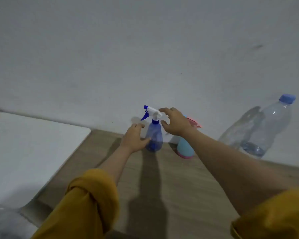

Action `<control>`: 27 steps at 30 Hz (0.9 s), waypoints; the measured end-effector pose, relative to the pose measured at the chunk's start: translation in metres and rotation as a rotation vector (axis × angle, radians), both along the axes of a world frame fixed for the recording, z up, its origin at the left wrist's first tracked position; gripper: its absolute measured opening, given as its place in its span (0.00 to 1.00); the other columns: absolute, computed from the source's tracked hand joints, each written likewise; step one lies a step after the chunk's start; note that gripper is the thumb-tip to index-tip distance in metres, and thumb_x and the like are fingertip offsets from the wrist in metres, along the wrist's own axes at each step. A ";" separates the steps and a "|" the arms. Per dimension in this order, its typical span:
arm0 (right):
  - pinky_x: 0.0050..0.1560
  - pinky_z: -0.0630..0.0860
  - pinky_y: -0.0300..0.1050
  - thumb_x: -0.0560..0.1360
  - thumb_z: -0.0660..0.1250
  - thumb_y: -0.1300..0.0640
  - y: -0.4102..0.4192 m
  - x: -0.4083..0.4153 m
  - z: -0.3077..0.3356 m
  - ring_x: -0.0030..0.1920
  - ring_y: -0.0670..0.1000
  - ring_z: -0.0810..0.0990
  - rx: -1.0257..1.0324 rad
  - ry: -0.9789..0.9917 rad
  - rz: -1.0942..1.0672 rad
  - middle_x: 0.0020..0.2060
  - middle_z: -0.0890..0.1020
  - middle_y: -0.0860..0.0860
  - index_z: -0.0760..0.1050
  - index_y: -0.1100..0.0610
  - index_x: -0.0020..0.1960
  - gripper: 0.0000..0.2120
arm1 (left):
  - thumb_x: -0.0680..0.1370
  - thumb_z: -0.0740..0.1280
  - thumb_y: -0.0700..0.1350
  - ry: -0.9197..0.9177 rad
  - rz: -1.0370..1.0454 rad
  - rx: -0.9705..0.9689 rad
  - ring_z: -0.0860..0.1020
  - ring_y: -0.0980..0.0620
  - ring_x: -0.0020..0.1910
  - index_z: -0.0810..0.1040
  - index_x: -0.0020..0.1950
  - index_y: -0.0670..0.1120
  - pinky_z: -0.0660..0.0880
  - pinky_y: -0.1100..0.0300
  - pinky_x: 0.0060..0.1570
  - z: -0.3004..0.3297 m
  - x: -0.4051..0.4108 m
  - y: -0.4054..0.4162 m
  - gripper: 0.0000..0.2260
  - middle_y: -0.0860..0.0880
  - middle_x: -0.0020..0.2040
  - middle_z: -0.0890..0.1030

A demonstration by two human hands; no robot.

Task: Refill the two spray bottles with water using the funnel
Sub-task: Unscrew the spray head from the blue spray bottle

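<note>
A translucent blue spray bottle (154, 137) with a white and blue trigger head stands upright on the wooden table near the wall. My left hand (134, 137) is open at its left side, thumb touching its lower body. My right hand (176, 123) hovers open just right of the trigger head, fingers spread, not gripping. Behind my right wrist stands a light blue spray bottle (185, 149) with a pink base and pink trigger, partly hidden. A large clear water bottle (264, 128) with a blue cap stands at the right, with a little water in its bottom. No funnel is visible.
The wooden table (171, 187) runs up to a white wall (145, 49). A white board or tabletop (24, 149) lies at the left. A small white object (173, 139) sits between the two spray bottles, mostly hidden.
</note>
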State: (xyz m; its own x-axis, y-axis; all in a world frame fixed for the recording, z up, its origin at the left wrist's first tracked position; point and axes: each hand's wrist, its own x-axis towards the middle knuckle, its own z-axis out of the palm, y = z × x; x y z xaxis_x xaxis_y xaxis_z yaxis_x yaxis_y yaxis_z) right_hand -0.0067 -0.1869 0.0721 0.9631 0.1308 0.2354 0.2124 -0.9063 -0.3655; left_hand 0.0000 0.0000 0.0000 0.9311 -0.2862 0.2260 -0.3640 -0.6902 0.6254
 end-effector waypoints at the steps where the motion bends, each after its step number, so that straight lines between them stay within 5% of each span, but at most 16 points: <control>1: 0.51 0.72 0.44 0.76 0.66 0.56 0.002 0.003 -0.005 0.56 0.55 0.75 0.003 -0.021 -0.010 0.58 0.74 0.55 0.66 0.52 0.70 0.24 | 0.73 0.70 0.54 0.011 0.012 -0.007 0.72 0.47 0.62 0.66 0.69 0.44 0.74 0.54 0.58 -0.006 0.002 -0.003 0.29 0.46 0.65 0.71; 5: 0.51 0.75 0.44 0.76 0.66 0.57 0.005 0.019 -0.030 0.54 0.54 0.76 0.091 -0.123 -0.063 0.58 0.74 0.56 0.70 0.55 0.67 0.20 | 0.72 0.71 0.52 0.001 0.050 -0.076 0.74 0.48 0.59 0.66 0.69 0.45 0.74 0.57 0.55 -0.032 0.014 -0.018 0.29 0.46 0.64 0.72; 12: 0.46 0.71 0.26 0.77 0.66 0.61 0.004 0.038 -0.048 0.47 0.48 0.77 0.315 -0.232 -0.089 0.54 0.79 0.57 0.77 0.58 0.60 0.12 | 0.69 0.74 0.49 0.057 0.197 -0.331 0.77 0.48 0.55 0.68 0.63 0.47 0.77 0.52 0.55 -0.058 0.032 -0.052 0.26 0.47 0.60 0.76; 16: 0.52 0.79 0.45 0.77 0.66 0.63 0.001 0.039 -0.046 0.49 0.52 0.79 0.400 -0.266 -0.141 0.52 0.83 0.58 0.79 0.60 0.57 0.10 | 0.68 0.76 0.49 0.074 0.203 -0.416 0.77 0.48 0.55 0.67 0.61 0.48 0.78 0.52 0.54 -0.063 0.033 -0.065 0.27 0.48 0.59 0.77; 24: 0.50 0.81 0.52 0.75 0.68 0.63 -0.016 0.006 -0.026 0.47 0.57 0.83 0.554 -0.304 -0.113 0.50 0.82 0.57 0.80 0.60 0.56 0.10 | 0.66 0.77 0.49 -0.006 0.130 -0.524 0.75 0.56 0.51 0.69 0.60 0.47 0.71 0.71 0.45 -0.041 -0.001 -0.075 0.27 0.51 0.56 0.76; 27: 0.49 0.81 0.50 0.75 0.69 0.62 -0.029 -0.028 -0.020 0.48 0.57 0.84 0.641 -0.296 -0.108 0.49 0.83 0.55 0.81 0.58 0.55 0.09 | 0.66 0.77 0.47 -0.012 0.102 -0.554 0.76 0.59 0.47 0.69 0.58 0.48 0.75 0.68 0.43 -0.036 -0.033 -0.079 0.25 0.56 0.51 0.76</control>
State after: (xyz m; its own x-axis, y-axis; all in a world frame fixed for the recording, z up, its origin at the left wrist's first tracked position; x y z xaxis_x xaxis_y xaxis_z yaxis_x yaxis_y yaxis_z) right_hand -0.0351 -0.2164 0.0526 0.8465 -0.2132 0.4879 0.3067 -0.5539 -0.7741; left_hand -0.0329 -0.0787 -0.0363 0.9443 -0.0302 0.3277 -0.3219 -0.2916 0.9007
